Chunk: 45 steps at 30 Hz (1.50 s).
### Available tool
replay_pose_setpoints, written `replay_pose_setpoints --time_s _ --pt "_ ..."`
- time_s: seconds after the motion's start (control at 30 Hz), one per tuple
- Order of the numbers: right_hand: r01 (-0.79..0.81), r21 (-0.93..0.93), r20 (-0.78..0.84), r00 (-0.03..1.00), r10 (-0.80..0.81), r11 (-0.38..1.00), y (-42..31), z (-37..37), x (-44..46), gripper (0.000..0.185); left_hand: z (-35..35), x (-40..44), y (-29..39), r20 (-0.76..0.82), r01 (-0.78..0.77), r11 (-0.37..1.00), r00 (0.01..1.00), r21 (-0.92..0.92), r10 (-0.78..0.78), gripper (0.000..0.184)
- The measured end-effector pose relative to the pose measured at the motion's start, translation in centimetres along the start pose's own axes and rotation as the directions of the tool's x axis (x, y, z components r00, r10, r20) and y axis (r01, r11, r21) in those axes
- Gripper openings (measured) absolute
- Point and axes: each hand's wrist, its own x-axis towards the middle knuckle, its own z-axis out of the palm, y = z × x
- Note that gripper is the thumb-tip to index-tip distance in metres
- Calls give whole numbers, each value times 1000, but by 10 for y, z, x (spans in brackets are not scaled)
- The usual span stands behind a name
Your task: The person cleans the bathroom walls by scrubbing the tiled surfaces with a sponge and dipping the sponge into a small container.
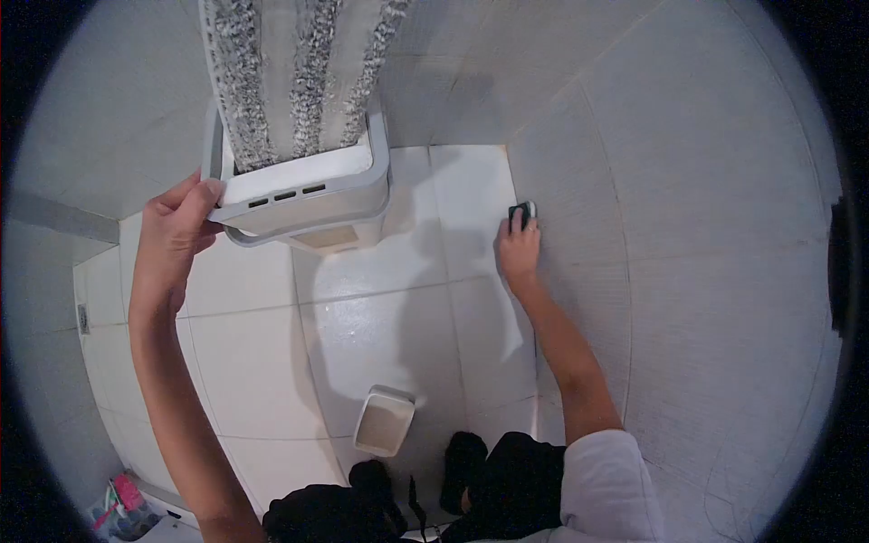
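My left hand [186, 217] is closed on the grey rim of a white mop bucket [303, 201], thumb on top and fingers beneath. A flat mop pad [308, 86] with grey and white stripes stands upright in the bucket, its upper end out of view. The bucket looks raised and tilted; whether its base touches the floor I cannot tell. Over on the right, my right hand [519, 253] holds a small dark green and white scrubber [522, 214] low at the corner where the floor meets the right wall. My fingers partly cover it.
A small cream plastic tub [385, 423] stands on the white floor tiles [244, 371] before my dark shoes [463, 466]. Grey tiled walls [715, 299] close in on the sides. A floor drain [83, 319] lies far left. Pink and colourful items [125, 493] sit lower left.
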Motion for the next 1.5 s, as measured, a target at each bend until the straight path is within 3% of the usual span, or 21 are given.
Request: replay_pose_setpoints --time_s 0.07,0.1,0.2,0.27,0.4,0.47,0.53,0.67,0.8,0.87,0.93,1.07,1.13,1.2,1.27,1.37,1.43,1.5 --pt "-190 389 -66 970 233 901 -5 3 -11 38 5 -3 4 -33 -1 1000 999 -9 0 48" --pt "-196 390 -58 970 236 900 -5 2 -10 38 8 -4 5 -66 -10 1000 998 -21 8 48" --pt "-211 359 -27 971 236 909 -4 -1 -3 40 8 0 -4 -94 -34 999 995 -26 31 47" --pt "-169 138 -28 984 175 976 -7 1 -4 39 6 1 -6 -81 -37 999 996 -19 35 46" --pt "0 212 63 998 -14 977 29 2 9 40 2 3 -9 -68 -36 999 997 9 37 45" --pt "51 117 -129 991 -36 992 43 -5 42 42 2 4 -12 -77 -31 1000 997 4 31 50" --pt "20 -108 -164 986 -38 994 48 -28 84 45 1 5 -13 -79 -34 999 996 2 34 54" --pt "-93 155 -130 985 113 983 18 -34 115 43 4 6 -15 -80 -43 999 996 10 44 50" --pt "80 545 -222 974 52 835 -4 -54 66 49 -2 13 -22 -76 -81 995 994 -62 76 40" --pt "22 698 -48 999 16 716 -11 -57 31 56 2 13 -23 -59 -103 987 994 -122 96 38" --pt "-155 828 181 983 4 538 -15 -47 -6 58 6 9 -17 -35 -76 959 997 -274 69 35" --pt "-180 773 191 980 48 608 -5 -51 -54 62 5 6 -9 47 12 946 999 -324 3 45" --pt "-48 646 -114 981 159 762 15 -61 -56 65 8 4 -6 47 1 947 999 -322 15 40" --pt "2 522 -293 940 176 853 49 -129 -50 64 9 4 -6 56 -8 950 998 -313 27 37" --pt "-147 372 -313 910 273 917 65 -182 -49 54 11 5 -6 19 -47 954 998 -297 55 39" --pt "-196 210 -262 933 248 958 68 -181 -79 45 8 3 -4 60 -33 966 997 -256 50 41" --pt "-99 179 -75 991 114 979 48 -185 -107 43 9 7 -1 62 2 952 998 -306 18 46" --pt "18 262 80 996 -41 965 2 -164 -124 46 6 13 -5 115 18 944 993 -330 21 57"
